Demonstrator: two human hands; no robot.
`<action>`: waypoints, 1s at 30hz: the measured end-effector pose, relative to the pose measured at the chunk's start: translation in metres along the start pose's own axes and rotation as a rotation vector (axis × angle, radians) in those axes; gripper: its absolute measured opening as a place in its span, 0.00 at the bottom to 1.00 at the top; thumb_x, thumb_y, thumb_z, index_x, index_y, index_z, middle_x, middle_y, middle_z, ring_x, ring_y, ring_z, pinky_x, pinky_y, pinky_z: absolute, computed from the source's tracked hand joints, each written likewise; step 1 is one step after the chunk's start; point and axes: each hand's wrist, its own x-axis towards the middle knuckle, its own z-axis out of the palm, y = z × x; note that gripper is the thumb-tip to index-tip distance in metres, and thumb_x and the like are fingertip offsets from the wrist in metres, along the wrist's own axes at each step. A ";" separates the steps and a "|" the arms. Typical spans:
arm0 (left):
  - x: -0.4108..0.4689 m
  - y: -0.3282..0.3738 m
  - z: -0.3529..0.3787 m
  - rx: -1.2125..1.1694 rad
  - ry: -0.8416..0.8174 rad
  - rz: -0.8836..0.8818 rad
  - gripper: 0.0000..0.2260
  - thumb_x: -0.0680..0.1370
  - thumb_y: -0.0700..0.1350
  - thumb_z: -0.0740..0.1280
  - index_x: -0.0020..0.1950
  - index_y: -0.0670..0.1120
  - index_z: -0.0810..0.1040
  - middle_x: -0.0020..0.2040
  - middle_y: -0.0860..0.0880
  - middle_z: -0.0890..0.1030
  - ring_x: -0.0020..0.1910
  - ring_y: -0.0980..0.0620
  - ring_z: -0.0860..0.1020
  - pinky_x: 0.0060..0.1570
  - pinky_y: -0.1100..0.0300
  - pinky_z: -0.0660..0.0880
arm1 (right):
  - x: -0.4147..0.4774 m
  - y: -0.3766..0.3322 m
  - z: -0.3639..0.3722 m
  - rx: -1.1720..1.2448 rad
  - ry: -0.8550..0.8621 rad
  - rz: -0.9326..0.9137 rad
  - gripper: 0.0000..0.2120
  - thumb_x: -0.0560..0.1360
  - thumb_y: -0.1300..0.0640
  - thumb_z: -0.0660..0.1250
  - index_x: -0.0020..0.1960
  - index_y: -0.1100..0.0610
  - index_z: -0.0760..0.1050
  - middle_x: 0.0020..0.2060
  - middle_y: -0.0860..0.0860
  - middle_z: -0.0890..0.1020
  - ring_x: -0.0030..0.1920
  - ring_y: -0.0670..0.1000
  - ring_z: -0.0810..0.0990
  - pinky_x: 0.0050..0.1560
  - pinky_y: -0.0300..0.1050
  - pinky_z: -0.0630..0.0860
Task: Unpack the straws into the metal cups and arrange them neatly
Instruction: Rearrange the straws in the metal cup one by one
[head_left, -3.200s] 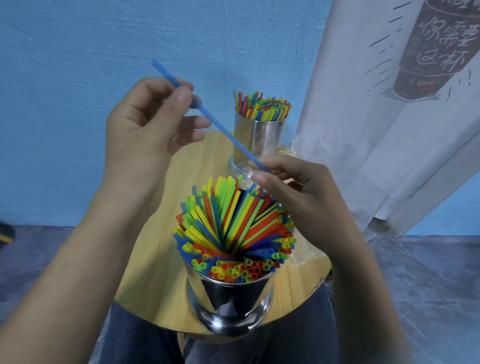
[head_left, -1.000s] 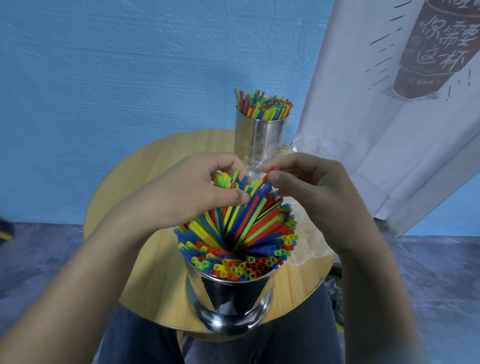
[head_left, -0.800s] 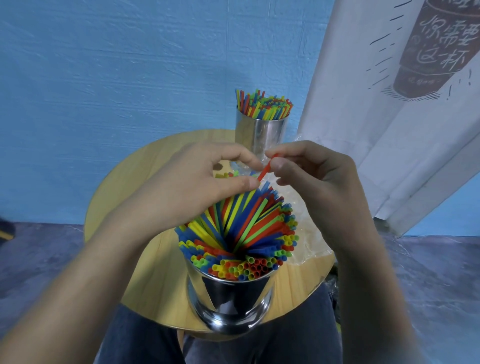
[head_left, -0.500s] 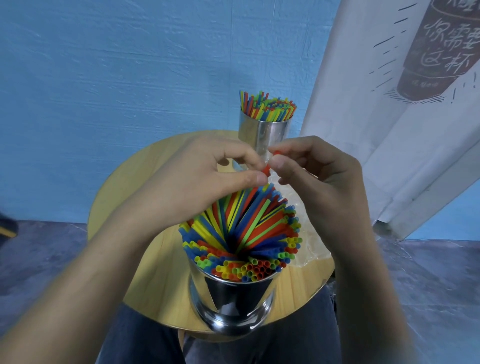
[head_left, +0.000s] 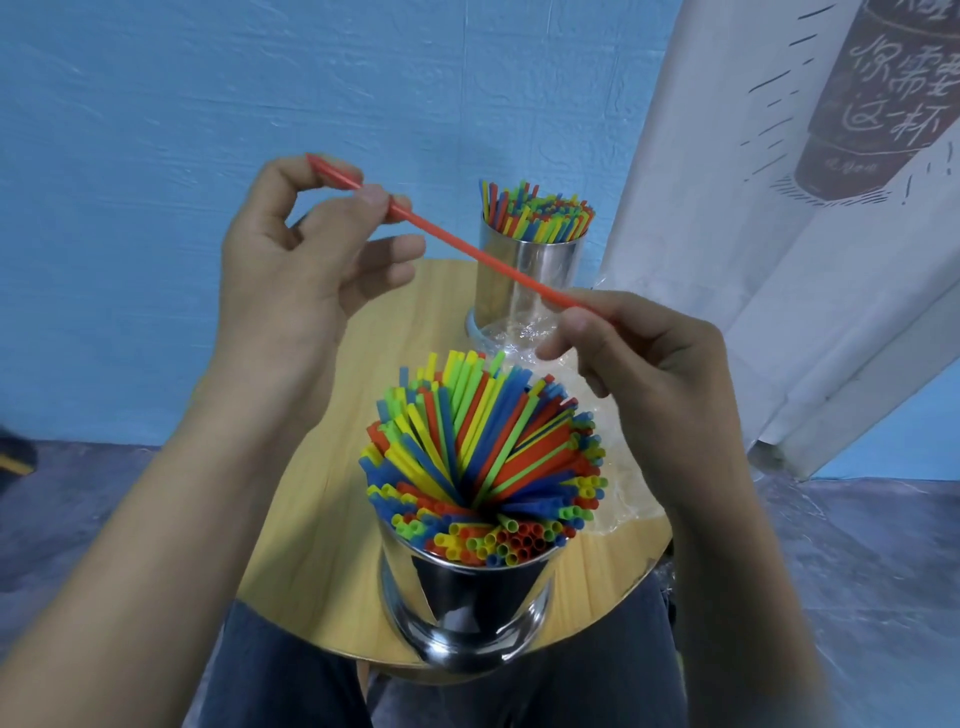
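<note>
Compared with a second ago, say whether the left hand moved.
Yes. The left hand rose up and leftward, off the straws in the near cup.

One wide-angle camera, worn on the head, looks forward and steeply down from close above the round desk (head_left: 322, 545). The near metal cup (head_left: 467, 608) looms large low in the frame. The blue wall (head_left: 156, 104) fills the far side, and a white banner (head_left: 779, 260) hangs far right.

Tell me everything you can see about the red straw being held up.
The red straw is a thin, straight tube, plastic by its look. It slants from upper left down to lower right in the air above the round table. The left hand pinches it near its upper end; the right hand pinches its lower end. Nothing else touches it.
</note>
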 end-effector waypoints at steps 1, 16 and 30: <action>0.000 -0.002 -0.001 0.036 0.005 -0.021 0.06 0.81 0.39 0.69 0.53 0.48 0.74 0.43 0.49 0.86 0.41 0.48 0.84 0.43 0.57 0.79 | 0.000 0.000 -0.001 0.037 0.032 -0.001 0.07 0.81 0.59 0.68 0.54 0.54 0.85 0.38 0.50 0.86 0.35 0.42 0.77 0.39 0.37 0.73; -0.002 -0.012 0.005 0.949 -0.802 -0.268 0.07 0.76 0.48 0.75 0.52 0.57 0.82 0.46 0.59 0.86 0.43 0.61 0.84 0.47 0.56 0.81 | 0.004 -0.003 -0.013 0.054 0.318 -0.042 0.09 0.87 0.60 0.53 0.52 0.59 0.69 0.37 0.50 0.82 0.38 0.50 0.80 0.39 0.45 0.77; -0.005 -0.016 0.006 0.878 -0.594 -0.185 0.05 0.74 0.50 0.77 0.46 0.53 0.85 0.42 0.55 0.86 0.43 0.57 0.84 0.51 0.50 0.81 | -0.003 0.008 0.001 -0.150 -0.068 0.029 0.11 0.80 0.58 0.71 0.58 0.46 0.75 0.40 0.50 0.81 0.43 0.47 0.81 0.43 0.39 0.78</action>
